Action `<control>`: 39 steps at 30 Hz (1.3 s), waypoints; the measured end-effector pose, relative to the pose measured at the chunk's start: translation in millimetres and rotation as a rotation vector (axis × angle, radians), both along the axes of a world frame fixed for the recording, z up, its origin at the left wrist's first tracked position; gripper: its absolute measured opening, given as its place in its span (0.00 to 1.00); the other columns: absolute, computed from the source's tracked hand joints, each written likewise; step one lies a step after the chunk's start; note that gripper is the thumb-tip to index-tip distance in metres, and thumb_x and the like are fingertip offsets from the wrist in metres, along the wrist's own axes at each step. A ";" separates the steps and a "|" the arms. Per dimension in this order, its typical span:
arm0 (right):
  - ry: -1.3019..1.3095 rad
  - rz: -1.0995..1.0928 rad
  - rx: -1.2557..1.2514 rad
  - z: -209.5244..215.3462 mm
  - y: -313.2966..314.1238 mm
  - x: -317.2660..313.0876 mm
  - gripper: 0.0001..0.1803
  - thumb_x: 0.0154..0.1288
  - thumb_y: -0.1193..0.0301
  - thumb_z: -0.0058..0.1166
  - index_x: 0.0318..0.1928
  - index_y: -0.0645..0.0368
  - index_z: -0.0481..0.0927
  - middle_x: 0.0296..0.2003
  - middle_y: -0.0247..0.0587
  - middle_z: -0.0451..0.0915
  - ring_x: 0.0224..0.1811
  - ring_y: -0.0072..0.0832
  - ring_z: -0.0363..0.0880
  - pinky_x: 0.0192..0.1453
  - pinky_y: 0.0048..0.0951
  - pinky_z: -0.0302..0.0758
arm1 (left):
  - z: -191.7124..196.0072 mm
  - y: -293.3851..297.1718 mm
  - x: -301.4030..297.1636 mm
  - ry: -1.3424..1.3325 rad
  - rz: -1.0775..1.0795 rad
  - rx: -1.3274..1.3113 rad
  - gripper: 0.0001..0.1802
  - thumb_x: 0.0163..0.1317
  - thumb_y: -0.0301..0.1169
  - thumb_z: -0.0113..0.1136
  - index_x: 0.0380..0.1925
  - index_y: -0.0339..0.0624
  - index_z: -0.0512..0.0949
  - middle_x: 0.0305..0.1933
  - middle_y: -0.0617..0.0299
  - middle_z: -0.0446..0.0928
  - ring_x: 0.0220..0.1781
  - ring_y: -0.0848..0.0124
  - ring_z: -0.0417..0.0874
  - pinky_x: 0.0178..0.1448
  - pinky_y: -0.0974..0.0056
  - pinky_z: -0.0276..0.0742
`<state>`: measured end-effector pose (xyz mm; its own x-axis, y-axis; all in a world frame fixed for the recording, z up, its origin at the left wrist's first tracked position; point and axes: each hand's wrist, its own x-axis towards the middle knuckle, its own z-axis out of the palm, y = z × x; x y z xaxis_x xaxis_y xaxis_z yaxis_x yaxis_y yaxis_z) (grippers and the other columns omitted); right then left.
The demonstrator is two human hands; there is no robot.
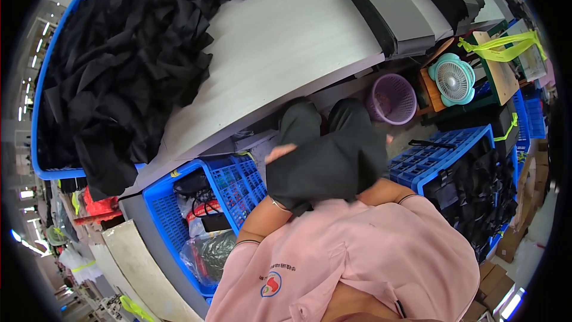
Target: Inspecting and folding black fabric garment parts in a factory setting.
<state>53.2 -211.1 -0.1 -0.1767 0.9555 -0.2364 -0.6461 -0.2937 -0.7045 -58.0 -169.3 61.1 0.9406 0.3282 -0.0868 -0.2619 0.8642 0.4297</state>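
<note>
A piece of black cloth (pixel 328 170) is spread between my two hands, above my lap and close to my shirt. My left hand (pixel 281 153) grips its left side; fingers show past the edge, slightly blurred, and the rest of the hand is covered. On the other side, my right hand (pixel 389 139) is nearly all hidden by the cloth, with only a fingertip showing at the far right edge. Both forearms reach in under the fabric. A large heap of black cloth pieces (pixel 125 53) lies to the left, spilling over the table's edge.
A pale table (pixel 280 30) curves ahead, bearing stacks of dark panels (pixel 396 15) at far right. Blue baskets stand at my left (pixel 173 235) and right (pixel 441 155). A purple bin (pixel 392 99) and a turquoise fan (pixel 453 80) are beyond my knees to the right.
</note>
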 end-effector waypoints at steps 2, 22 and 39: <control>-0.136 0.105 0.008 -5.8 -4.3 -27.0 0.09 0.72 0.69 0.54 0.45 0.62 0.80 0.35 0.32 0.81 0.39 0.18 0.80 0.45 0.22 0.77 | 10.0 -1.0 30.9 -0.043 -0.063 0.057 0.44 0.66 0.62 0.49 0.72 0.42 0.61 0.74 0.48 0.62 0.71 0.54 0.70 0.75 0.52 0.64; -1.649 -0.841 0.990 54.5 14.9 13.1 0.32 0.49 0.87 0.62 0.59 0.58 0.77 0.41 0.41 0.80 0.34 0.33 0.82 0.36 0.29 0.81 | -48.3 11.1 12.7 0.036 0.304 -0.132 0.38 0.74 0.56 0.45 0.71 0.35 0.62 0.76 0.49 0.60 0.76 0.56 0.62 0.76 0.51 0.61; -0.120 -0.425 0.068 72.0 7.0 58.2 0.16 0.77 0.65 0.51 0.51 0.65 0.82 0.41 0.34 0.85 0.44 0.19 0.81 0.52 0.24 0.76 | -54.4 13.6 -51.7 0.247 0.376 0.299 0.35 0.75 0.53 0.45 0.69 0.35 0.64 0.73 0.49 0.64 0.73 0.56 0.65 0.75 0.52 0.64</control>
<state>111.5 -204.2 71.9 0.2595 0.9516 -0.1650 -0.6121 0.0299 -0.7902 -109.7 -155.7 6.6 0.7170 0.6824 -0.1423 -0.3893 0.5613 0.7303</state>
